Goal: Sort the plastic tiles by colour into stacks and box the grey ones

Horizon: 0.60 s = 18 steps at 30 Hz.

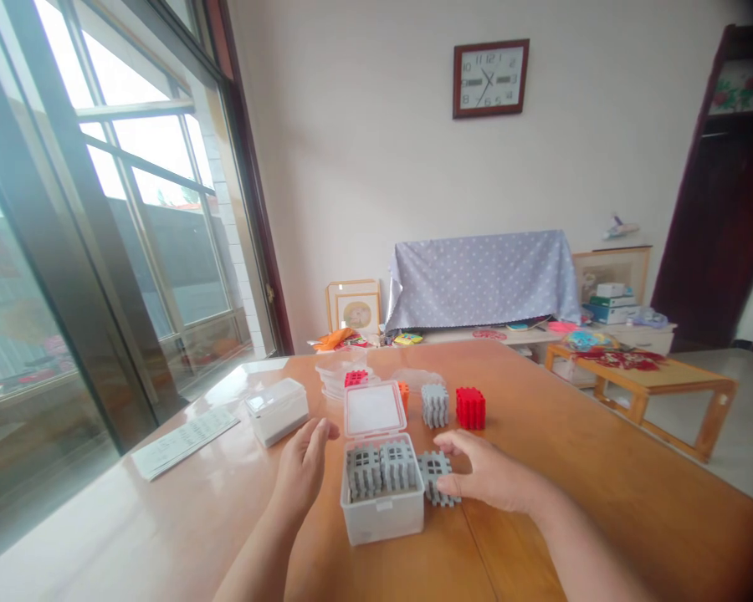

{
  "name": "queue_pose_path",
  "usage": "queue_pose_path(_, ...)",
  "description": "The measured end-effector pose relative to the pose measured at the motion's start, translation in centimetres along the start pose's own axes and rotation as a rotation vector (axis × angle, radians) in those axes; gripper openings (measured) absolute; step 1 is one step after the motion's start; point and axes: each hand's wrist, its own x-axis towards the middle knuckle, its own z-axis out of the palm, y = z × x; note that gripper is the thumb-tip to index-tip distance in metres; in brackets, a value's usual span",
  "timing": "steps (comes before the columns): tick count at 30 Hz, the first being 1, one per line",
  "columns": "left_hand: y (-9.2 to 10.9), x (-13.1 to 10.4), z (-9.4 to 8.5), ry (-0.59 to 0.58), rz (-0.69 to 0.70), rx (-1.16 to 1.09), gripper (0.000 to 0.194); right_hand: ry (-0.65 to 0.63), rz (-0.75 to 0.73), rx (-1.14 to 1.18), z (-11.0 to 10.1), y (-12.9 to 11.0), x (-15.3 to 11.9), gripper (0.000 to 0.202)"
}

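A clear plastic box (386,522) stands in front of me with its hinged lid (375,410) tipped back. Inside are two stacks of grey notched plastic tiles, a left stack (365,471) and a right stack (399,466). Against the box's right side are more grey tiles (437,478) with window-like cut-outs. My right hand (493,472) is beside these, thumb and fingers apart, the thumb overlapping their right edge; whether it touches them I cannot tell. To the left of the box, my left hand (305,460) hovers with fingers stretched out and nothing visible in it.
Behind the box stand a grey tile stack (435,405), a red stack (470,408) and a partly hidden orange piece (403,395). Clear containers (342,372) with red pieces are farther back. A closed white box (277,411) and a printed sheet (185,441) lie left.
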Motion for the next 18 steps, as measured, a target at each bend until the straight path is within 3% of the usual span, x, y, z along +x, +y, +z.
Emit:
queue_pose_path(5,0.3,-0.2,0.0,0.01,0.008,0.012,0.043,-0.03,-0.042,-0.104,0.1,-0.9,0.1,0.044)
queue_pose_path(9,0.7,-0.3,0.0,0.031,0.02,-0.004,0.043,0.003,-0.071,-0.083,-0.3,-1.4,-0.1,0.042)
queue_pose_path(14,1.8,-0.7,-0.1,0.008,0.037,-0.031,0.04,0.007,-0.057,0.1,-1.0,-2.6,-0.6,0.04)
queue_pose_path(18,2.5,-1.0,0.1,-0.028,0.061,-0.095,0.037,0.041,-0.069,0.267,-0.3,-4.2,-0.7,0.029)
